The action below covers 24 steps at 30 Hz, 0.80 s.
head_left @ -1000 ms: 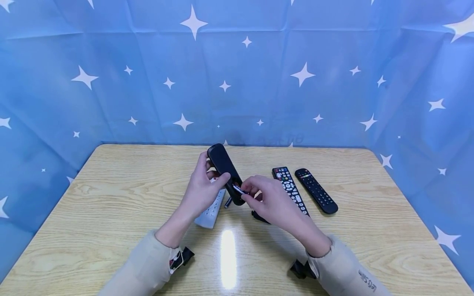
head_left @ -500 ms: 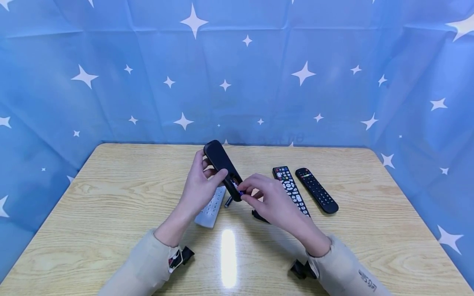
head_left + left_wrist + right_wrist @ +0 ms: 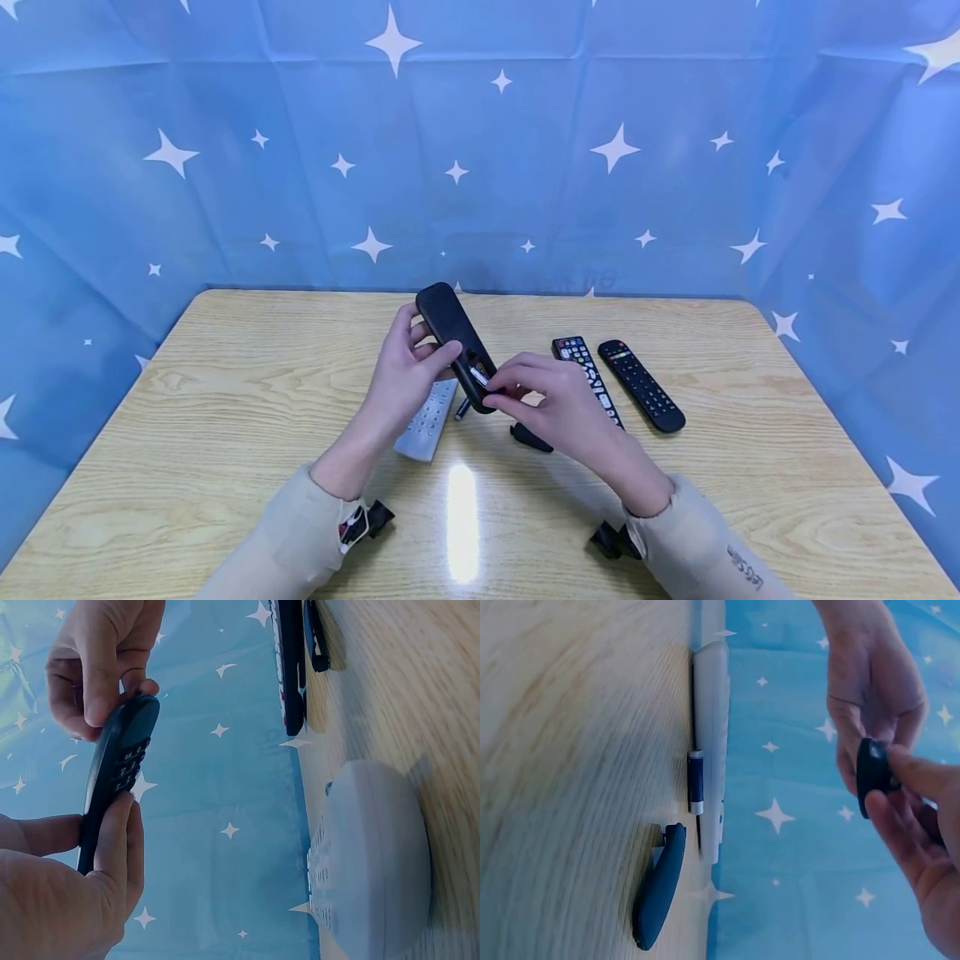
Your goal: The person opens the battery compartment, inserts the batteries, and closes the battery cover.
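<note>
My left hand [image 3: 405, 367] grips a black remote control [image 3: 450, 321], tilted with its back toward the head camera and its open battery compartment at the lower end. A battery [image 3: 478, 377] lies at least partly in that compartment. My right hand [image 3: 558, 404] pinches at the battery's lower end, the thumb by the remote's edge; the fingertips hide part of it. Keys on the remote's front show in the left wrist view, above my left fingers. Below the hands, a dark blue battery [image 3: 696, 782] rests on the table beside a white remote [image 3: 375, 855].
A black battery cover [image 3: 660, 889] lies on the wooden table [image 3: 225, 400], under my right hand. Two more black remotes lie to the right: one with white keys [image 3: 588, 375], partly behind that hand, and a plainer one [image 3: 641, 387]. A blue star-patterned curtain [image 3: 480, 167] hangs behind the table.
The battery at my right fingertips has shifted and now lies lower in the compartment. The held remote has moved slightly up. My right fingers stay at its lower end.
</note>
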Available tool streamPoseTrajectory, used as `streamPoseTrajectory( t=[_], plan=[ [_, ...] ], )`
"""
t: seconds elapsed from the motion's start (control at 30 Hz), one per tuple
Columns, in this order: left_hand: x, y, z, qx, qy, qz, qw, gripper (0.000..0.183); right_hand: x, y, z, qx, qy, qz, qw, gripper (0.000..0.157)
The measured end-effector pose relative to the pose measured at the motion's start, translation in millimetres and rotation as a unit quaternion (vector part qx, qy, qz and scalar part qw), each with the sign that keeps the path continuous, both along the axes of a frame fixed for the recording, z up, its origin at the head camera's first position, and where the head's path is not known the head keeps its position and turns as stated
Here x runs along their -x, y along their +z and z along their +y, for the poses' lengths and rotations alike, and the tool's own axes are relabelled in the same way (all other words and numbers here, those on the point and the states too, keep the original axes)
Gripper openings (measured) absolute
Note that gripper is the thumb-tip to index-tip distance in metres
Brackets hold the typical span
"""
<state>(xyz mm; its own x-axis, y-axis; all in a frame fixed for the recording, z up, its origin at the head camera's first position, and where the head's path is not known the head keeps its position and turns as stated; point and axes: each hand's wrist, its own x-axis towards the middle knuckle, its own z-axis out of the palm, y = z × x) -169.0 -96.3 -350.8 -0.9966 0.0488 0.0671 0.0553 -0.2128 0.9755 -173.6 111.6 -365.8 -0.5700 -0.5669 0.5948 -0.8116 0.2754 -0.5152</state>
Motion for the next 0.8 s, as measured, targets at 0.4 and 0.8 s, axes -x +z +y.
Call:
streamPoseTrajectory(
  t=[0.4, 0.8],
  plan=[
    [1.1, 1.4, -3.1, -0.005, 0.002, -0.006, 1.0, 0.051, 1.3, 5.8, 3.2, -0.038, 0.04, 0.012, 0.998, 0.021],
    [0.5, 3.3, -5.3, 0.016, -0.017, 0.004, 0.9997, 0.052, 0.8, -3.5, -0.1, 0.005, 0.028, -0.295, 0.955, 0.064]
  ],
)
